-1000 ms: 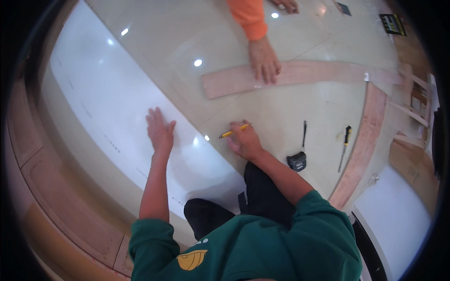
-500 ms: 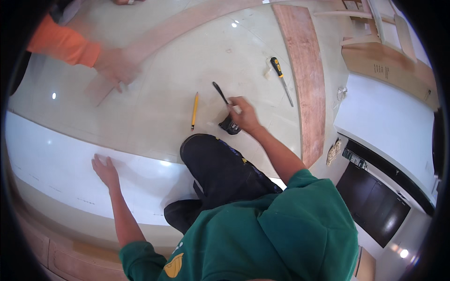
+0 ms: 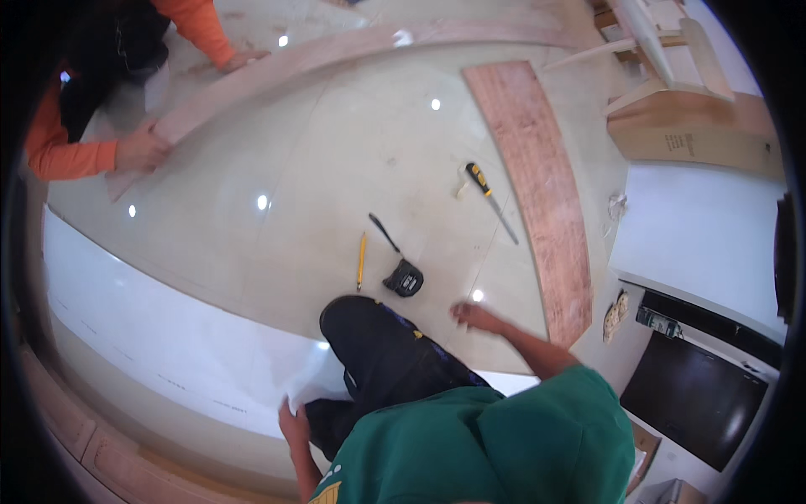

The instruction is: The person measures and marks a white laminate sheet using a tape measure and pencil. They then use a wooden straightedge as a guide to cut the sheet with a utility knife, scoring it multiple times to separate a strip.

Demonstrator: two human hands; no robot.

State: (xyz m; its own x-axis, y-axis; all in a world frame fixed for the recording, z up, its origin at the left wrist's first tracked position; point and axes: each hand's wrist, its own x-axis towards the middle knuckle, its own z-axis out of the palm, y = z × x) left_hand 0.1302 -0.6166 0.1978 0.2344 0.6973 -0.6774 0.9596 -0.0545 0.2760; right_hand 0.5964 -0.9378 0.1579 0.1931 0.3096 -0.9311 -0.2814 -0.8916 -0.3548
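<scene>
My left hand is at the near edge of a long white board, beside my bent leg; its visible fingers are apart and it holds nothing that I can see. My right hand hovers over the tiled floor to the right of my knee, its fingers curled in with nothing visible in them. Closest to it lies a black tape measure with a wrist strap. A yellow pencil lies left of the tape measure. Farther right is a yellow-and-black handled screwdriver with a long shaft.
A reddish wooden plank lies at the right. At the far left a co-worker in orange sleeves has both hands on a long, pale wooden strip. A cardboard box and a white panel stand at the right.
My right hand has let go of the tape measure and drawn back to the right. My left hand has slid along the white board toward my leg. The co-worker's wooden strip has shifted.
</scene>
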